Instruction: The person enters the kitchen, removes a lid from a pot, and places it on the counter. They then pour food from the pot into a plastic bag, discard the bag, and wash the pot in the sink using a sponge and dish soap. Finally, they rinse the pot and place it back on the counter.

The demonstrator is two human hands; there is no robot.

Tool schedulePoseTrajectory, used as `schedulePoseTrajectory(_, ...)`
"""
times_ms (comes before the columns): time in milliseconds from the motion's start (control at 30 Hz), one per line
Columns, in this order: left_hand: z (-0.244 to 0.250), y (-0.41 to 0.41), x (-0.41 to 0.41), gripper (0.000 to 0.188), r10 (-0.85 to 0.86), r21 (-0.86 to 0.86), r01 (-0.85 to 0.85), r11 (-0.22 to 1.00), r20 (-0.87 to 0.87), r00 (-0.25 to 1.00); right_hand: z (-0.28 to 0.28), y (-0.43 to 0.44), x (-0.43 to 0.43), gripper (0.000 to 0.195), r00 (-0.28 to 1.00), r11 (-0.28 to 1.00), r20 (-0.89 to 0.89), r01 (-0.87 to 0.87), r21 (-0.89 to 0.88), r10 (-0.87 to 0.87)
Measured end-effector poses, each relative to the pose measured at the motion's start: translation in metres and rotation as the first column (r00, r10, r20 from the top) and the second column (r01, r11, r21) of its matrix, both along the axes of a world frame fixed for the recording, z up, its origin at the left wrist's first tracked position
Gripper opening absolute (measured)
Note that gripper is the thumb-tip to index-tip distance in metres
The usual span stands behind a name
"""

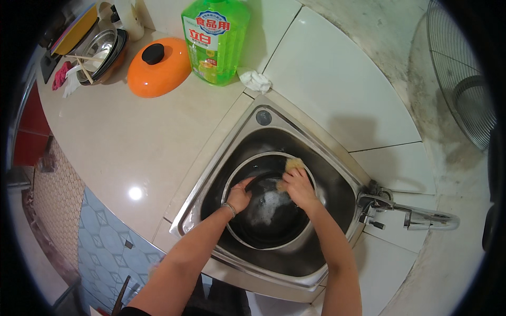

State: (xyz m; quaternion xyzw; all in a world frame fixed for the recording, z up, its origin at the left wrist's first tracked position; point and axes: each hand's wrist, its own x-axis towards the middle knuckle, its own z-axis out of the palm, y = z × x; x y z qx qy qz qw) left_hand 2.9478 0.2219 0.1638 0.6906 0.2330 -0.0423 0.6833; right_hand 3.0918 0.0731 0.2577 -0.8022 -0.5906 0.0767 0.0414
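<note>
A wide, dark-interior round basin point(237, 172) with a pale metal rim sits in the stainless steel sink point(336, 173). Within it is a dark round vessel, perhaps a pan or bowl point(276, 231), with white suds point(269, 207) on its inside. My left hand point(239, 197), with a bracelet at its wrist, grips this vessel's left edge, thumb on the inner side. Toward the upper right of the basin, my right hand point(299, 185) holds a yellowish sponge or scrubbing pad point(294, 164). Part of the pad is hidden under the fingers.
A chrome faucet point(419, 217) is swung right, away from the sink. On the counter point(130, 146) stand a green Liby detergent bottle point(221, 43), a crumpled white cloth point(255, 81) and an orange lid point(158, 75) with a black knob. Stacked bowls point(102, 49) with chopsticks point(84, 71) are farther left.
</note>
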Motion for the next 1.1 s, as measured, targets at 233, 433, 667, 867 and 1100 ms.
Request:
schedulePoseTrajectory(233,0.011,0.007,-0.006,0.041,0.095,0.029,-0.097,0.995,0.064,0.993,-0.022,-0.075,-0.115,0.018,0.973,0.926,-0.102,0.162,-0.341,-0.208)
schedulePoseTrajectory(433,0.014,0.002,0.001,0.040,0.027,-0.023,-0.029,0.999,-0.084,0.996,-0.110,0.000,-0.153,0.026,0.659,0.852,-0.628,0.524,-0.013,-0.414)
schedulePoseTrajectory(667,0.011,0.008,-0.004,0.040,0.058,0.151,-0.058,0.987,0.007,0.998,-0.113,-0.005,-0.065,0.034,0.928,0.955,-0.240,0.295,0.011,-0.284)
schedulePoseTrajectory(867,0.010,0.006,-0.009,0.040,0.107,0.134,-0.116,0.984,0.069,0.992,-0.100,-0.046,-0.135,0.033,0.635,0.748,-0.402,0.605,-0.274,-0.660)
schedulePoseTrajectory(1100,0.023,0.003,0.003,0.042,0.057,0.155,-0.057,0.986,0.005,0.998,-0.120,0.026,-0.118,0.024,0.538,0.657,-0.537,0.753,-0.041,-0.650)
